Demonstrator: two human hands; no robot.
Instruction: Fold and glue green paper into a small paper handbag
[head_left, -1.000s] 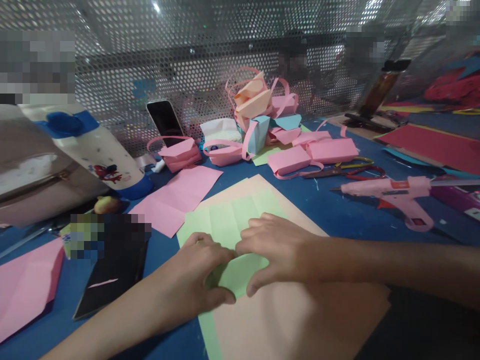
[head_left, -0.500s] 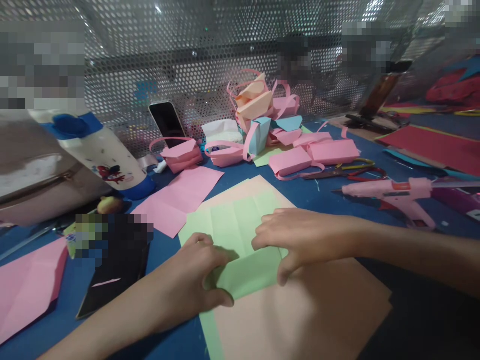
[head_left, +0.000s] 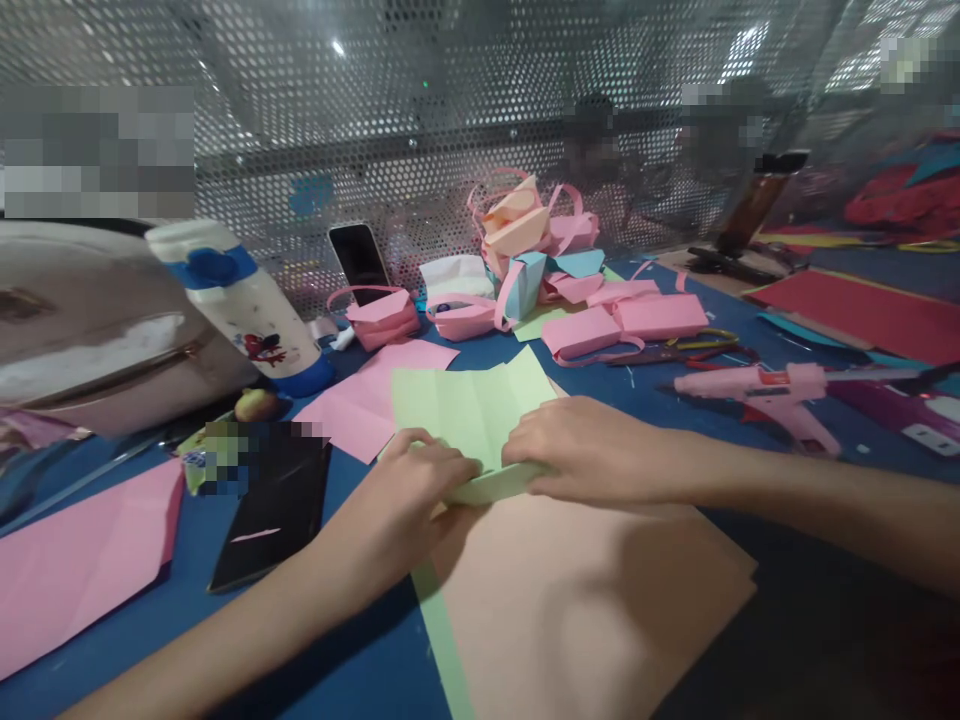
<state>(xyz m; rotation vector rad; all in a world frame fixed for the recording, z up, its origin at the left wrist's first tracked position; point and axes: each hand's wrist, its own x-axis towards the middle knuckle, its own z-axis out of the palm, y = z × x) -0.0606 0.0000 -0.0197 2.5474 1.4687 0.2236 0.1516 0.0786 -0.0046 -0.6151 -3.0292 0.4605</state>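
I've L hand (head_left: pixel 424 470) & R hand (head_left: pixel 577 445) each pinching the near edge of the green paper (head_left: pixel 457 405), abt equally close; its turned-up strip (head_left: pixel 495 487) runs approx. L-to-R betw. them, the rest stretching fwd, over peach sheets (head_left: pixel 555 590) on the tabletop (head_left: pixel 375 660).

A blue tabletop (head_left: pixel 375 660) bears stacked paper sheets (head_left: pixel 540 600), near middle. A water bottle (head_left: pixel 255 320) stands left; a pink glue gun (head_left: pixel 784 390) lies right.

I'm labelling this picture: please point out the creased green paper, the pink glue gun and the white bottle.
Green paper (head_left: pixel 474 415), head view: its creased surface, around the middle.
Pink glue gun (head_left: pixel 791 388), head view: its body.
White bottle (head_left: pixel 249 312), head view: its side.
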